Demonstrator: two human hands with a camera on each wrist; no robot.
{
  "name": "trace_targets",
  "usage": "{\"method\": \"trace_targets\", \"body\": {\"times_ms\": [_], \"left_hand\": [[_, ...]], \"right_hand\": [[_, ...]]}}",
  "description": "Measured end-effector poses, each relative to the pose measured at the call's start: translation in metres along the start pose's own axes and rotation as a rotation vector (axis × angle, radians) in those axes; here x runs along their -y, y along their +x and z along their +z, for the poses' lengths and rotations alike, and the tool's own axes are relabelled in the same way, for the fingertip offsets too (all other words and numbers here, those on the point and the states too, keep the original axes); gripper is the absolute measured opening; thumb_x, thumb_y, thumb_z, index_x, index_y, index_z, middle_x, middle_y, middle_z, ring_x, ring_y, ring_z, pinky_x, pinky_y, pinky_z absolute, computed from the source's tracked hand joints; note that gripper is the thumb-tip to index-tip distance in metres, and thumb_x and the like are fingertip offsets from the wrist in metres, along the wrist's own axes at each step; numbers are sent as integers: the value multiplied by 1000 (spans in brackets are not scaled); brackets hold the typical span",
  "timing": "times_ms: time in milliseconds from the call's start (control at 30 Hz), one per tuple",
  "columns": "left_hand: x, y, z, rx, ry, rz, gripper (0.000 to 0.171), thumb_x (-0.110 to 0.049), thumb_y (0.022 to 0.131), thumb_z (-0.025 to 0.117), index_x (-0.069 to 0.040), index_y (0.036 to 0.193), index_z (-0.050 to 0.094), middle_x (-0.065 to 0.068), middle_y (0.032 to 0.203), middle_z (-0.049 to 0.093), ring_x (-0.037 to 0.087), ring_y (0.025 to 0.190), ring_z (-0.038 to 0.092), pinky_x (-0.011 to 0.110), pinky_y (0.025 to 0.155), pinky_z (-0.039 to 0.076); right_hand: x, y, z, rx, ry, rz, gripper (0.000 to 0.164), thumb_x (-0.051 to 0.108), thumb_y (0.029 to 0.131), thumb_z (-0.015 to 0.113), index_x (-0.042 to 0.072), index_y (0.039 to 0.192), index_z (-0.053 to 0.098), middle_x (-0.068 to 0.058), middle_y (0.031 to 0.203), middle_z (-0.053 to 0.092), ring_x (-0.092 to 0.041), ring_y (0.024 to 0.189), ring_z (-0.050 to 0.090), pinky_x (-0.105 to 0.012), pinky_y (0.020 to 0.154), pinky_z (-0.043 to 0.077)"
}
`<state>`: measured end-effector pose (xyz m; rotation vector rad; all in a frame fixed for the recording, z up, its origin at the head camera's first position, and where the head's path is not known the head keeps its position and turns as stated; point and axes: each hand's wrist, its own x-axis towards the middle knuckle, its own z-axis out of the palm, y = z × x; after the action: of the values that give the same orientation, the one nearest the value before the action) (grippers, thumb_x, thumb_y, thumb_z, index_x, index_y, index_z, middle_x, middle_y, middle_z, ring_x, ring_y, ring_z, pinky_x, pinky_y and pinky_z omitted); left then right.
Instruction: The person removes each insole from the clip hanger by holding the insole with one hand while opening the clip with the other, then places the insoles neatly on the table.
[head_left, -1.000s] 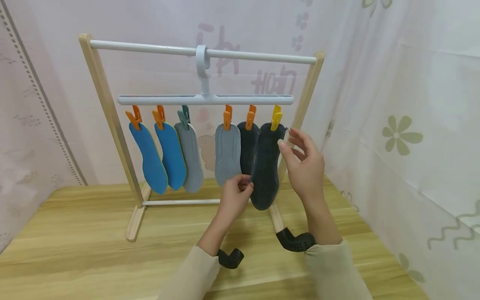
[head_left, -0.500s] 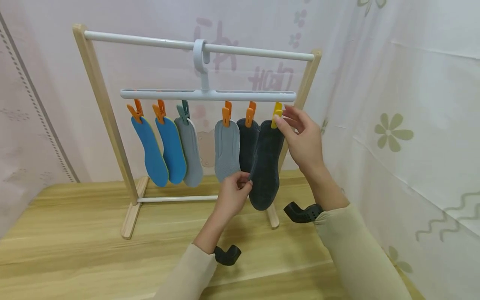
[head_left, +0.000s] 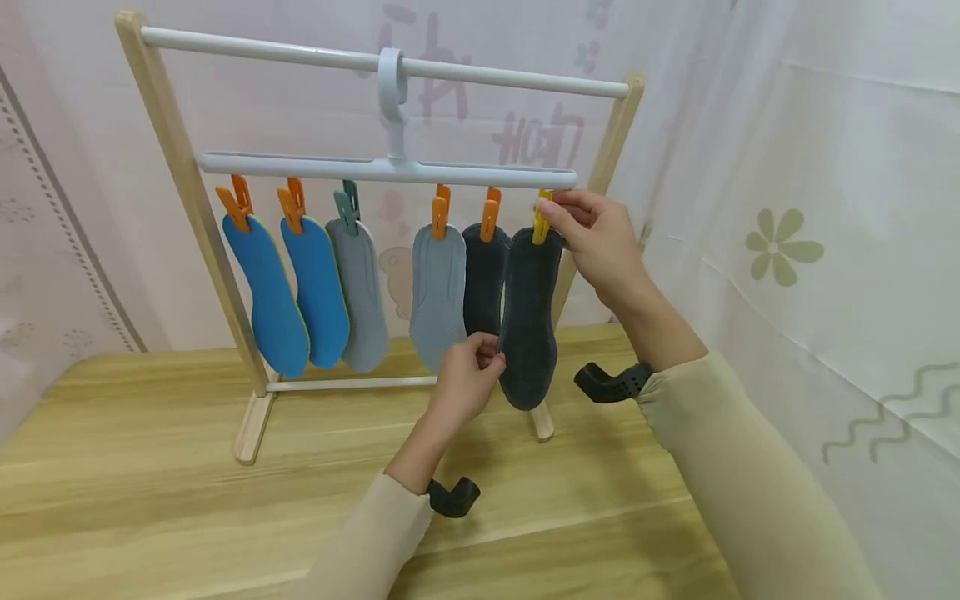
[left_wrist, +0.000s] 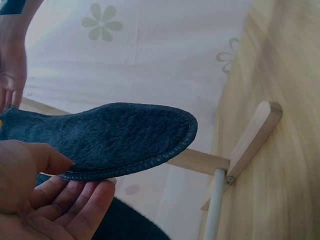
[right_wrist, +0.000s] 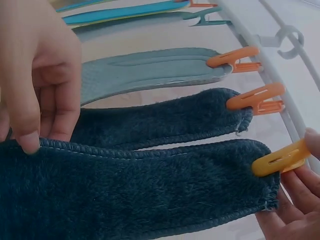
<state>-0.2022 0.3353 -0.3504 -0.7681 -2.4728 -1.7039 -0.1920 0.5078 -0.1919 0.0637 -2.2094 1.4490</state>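
A fuzzy dark insole hangs at the right end of a white hanger by a yellow clip. My right hand pinches that clip between thumb and fingers, above the insole's top edge. Lower down, my left hand pinches the insole's left edge, thumb on the front and fingers behind, as the left wrist view also shows. Just left hangs a second dark insole from an orange clip, its lower part hidden by my left hand. Beside it is a grey insole.
Further left hang another grey insole and two blue insoles, each on its own clip. The hanger hooks over the top bar of a wooden-legged rack standing on a wood-grain table. A patterned curtain surrounds it.
My right hand has risen from beside the insole's upper edge to the yellow clip and now pinches it. The left hand keeps its pinch. The hanger has shifted slightly left and up in view.
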Motion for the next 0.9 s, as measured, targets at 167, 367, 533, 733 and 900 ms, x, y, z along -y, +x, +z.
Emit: {"method": "trace_targets", "body": {"times_ms": [167, 367, 533, 733, 900], "left_hand": [[1, -2, 8, 9, -50, -37, 20, -9, 96, 62, -2, 113, 68, 11, 99, 70, 16, 83, 63, 29, 74, 55], [0, -6, 18, 83, -186, -113, 35, -24, 99, 62, -6, 129, 60, 11, 112, 64, 19, 93, 62, 30, 76, 53], [-1, -9, 23, 143, -218, -92, 33, -32, 101, 63, -9, 125, 67, 11, 115, 70, 17, 91, 70, 26, 67, 51], [-3, -11, 28, 191, -331, -104, 26, -20, 102, 61, -2, 119, 71, 19, 102, 76, 13, 80, 69, 22, 68, 56], [-9, -12, 31, 233, -458, -170, 30, -15, 103, 60, 1, 128, 65, 23, 115, 73, 30, 107, 74, 35, 87, 62]], "right_hand": [[2, 3, 2, 19, 44, 37, 45, 30, 99, 67, 1, 132, 62, -9, 124, 71, -13, 115, 63, -39, 114, 46], [1, 3, 0, 22, 84, 84, 47, 31, 98, 67, 2, 134, 62, -6, 123, 71, -15, 119, 62, -39, 118, 42], [0, 4, -2, 29, 112, 96, 46, 33, 97, 68, 6, 135, 64, 8, 110, 72, -9, 113, 61, -26, 94, 47], [-1, 7, -4, 44, 116, 110, 44, 28, 96, 71, 4, 133, 66, 10, 107, 70, -12, 116, 60, -31, 106, 48], [0, 15, -8, 73, 75, 122, 45, 27, 95, 73, 3, 132, 66, 3, 113, 72, -14, 118, 61, -36, 111, 48]]}}
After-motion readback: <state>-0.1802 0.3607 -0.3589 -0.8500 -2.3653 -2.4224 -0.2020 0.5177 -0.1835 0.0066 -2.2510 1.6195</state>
